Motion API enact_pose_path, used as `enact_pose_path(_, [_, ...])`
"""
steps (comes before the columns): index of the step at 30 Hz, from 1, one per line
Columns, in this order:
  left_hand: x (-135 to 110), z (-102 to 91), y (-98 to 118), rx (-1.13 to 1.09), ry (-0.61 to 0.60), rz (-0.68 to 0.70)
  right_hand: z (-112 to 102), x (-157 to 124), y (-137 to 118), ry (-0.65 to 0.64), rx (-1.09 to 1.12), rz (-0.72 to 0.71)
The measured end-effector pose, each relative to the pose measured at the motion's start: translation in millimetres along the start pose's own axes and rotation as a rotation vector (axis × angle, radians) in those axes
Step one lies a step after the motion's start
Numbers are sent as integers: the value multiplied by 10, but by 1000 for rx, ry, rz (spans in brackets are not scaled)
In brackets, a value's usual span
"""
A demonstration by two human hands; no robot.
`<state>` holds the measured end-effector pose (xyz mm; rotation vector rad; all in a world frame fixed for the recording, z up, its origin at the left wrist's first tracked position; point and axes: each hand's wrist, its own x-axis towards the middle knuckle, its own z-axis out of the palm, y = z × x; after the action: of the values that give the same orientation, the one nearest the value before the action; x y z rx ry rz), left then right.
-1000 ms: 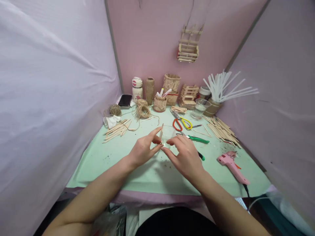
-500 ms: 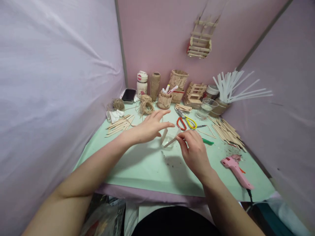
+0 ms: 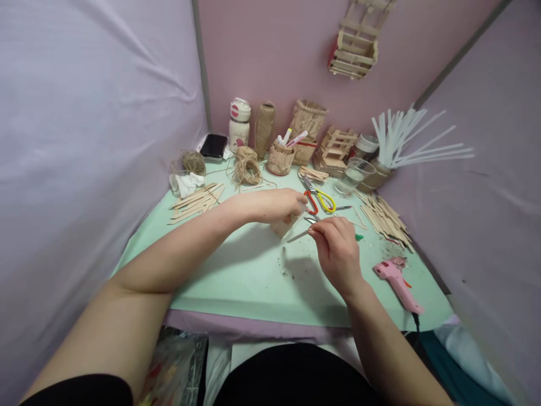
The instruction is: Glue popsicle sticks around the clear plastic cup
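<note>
Pink wall (image 3: 270, 51) backs a pale green table (image 3: 245, 282); markings on the white bottle (image 3: 239, 132) near its back-left corner are unreadably small. Mid-table, the right hand's (image 3: 338, 251) fingers clamp a flat, pale stick (image 3: 298, 236) beside a partly hidden container (image 3: 282, 228) under the left hand (image 3: 274, 204), whose grip I cannot tell.

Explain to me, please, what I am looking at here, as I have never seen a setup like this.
There is no machine here: a person works bare-handed, and every picture comes from one camera worn on the head. The right hand pinches a thin stick. The left hand is at a small pale piece; whether it grips it is hidden. On the green tabletop lie a pink glue gun, scissors with red and yellow handles, a coil of twine and loose wooden sticks.
</note>
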<state>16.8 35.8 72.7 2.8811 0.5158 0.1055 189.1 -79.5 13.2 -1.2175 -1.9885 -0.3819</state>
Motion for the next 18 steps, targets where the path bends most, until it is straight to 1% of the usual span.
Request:
enact_pose_path(3, [-20,-16,-43,-45,-64,-4,83,7,43,6,20,-20])
enact_pose_path(8, [-23,-4,-87,-84,-68,10,181,22,96,7,24,-55])
enact_pose_path(18, [-10,10,-107,-78,-71,24,270,5,162,18,43,-91])
